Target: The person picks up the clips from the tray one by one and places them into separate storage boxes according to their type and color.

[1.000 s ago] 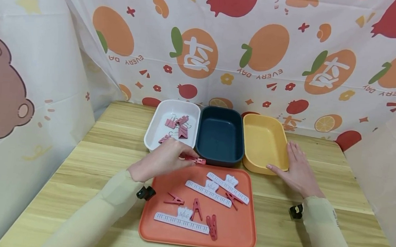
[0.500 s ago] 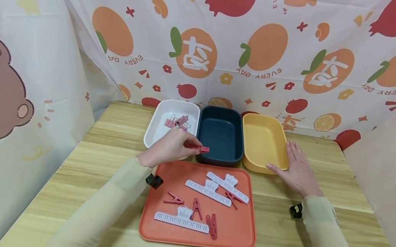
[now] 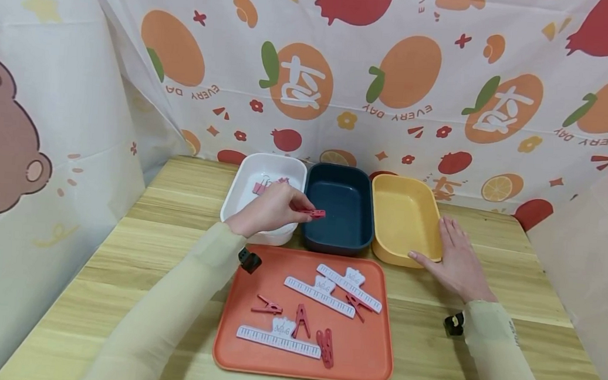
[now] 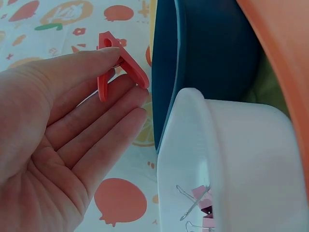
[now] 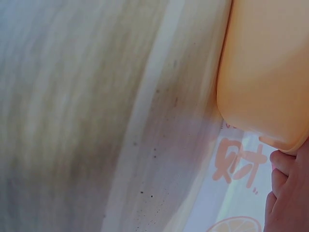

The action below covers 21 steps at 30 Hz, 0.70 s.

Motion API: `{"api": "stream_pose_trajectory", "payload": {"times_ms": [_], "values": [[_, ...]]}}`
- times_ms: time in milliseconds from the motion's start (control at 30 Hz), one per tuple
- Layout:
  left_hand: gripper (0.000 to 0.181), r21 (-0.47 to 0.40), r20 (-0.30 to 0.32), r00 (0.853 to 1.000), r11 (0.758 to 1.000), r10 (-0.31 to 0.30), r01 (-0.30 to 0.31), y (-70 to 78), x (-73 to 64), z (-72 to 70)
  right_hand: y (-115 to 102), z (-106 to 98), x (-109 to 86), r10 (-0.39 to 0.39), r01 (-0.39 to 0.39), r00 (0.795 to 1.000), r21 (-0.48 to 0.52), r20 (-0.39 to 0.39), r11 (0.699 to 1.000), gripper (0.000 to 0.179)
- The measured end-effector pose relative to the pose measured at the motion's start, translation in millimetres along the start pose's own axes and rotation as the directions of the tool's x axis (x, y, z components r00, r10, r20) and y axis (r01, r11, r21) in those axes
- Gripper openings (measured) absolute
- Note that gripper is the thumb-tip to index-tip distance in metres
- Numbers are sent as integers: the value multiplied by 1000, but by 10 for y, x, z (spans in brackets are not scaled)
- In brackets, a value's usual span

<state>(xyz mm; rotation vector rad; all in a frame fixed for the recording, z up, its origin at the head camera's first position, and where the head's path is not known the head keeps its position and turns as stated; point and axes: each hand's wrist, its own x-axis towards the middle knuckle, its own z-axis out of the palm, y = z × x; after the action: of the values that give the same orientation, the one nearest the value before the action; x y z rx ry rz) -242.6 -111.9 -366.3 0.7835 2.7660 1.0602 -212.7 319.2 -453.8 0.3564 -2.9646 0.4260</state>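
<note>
Between thumb and fingertips my left hand (image 3: 273, 207) pinches a red clothespin (image 3: 315, 213). It is above the seam between the white box (image 3: 228, 208) and the dark blue box (image 3: 337, 250), with the clothespin's end over the blue one. The left wrist view shows the clothespin (image 4: 120, 60) with its legs spread and the other fingers nearly straight. My right hand (image 3: 458, 262) rests against the yellow box (image 3: 405, 259), fingers stretched along its right side and thumb at the near rim. Pink binder clips (image 3: 264, 187) lie in the white box, partly hidden by my left hand.
In front of the boxes lies an orange tray (image 3: 260, 366). On it are white piano-key ruler clips (image 3: 279, 340) and several more red clothespins (image 3: 326, 347). A patterned cloth (image 3: 354, 81) hangs behind the wooden table (image 3: 136, 249).
My left hand has risen with the clothespin from the tray's back edge, going forward and slightly right to the dark blue box. The right hand stays at the yellow box.
</note>
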Motion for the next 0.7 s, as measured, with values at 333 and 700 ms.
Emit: {"api": "stream_pose_trajectory", "payload": {"times_ms": [333,700], "values": [[16,-21,7,1000,999,-27,27,-12,143,-33,4,-1,-1,5,-5,1000,8,12,1000,111],[18,-64,15,997,995,-71,72,-38,338,-56,8,17,1,18,-18,1000,7,13,1000,112]]}}
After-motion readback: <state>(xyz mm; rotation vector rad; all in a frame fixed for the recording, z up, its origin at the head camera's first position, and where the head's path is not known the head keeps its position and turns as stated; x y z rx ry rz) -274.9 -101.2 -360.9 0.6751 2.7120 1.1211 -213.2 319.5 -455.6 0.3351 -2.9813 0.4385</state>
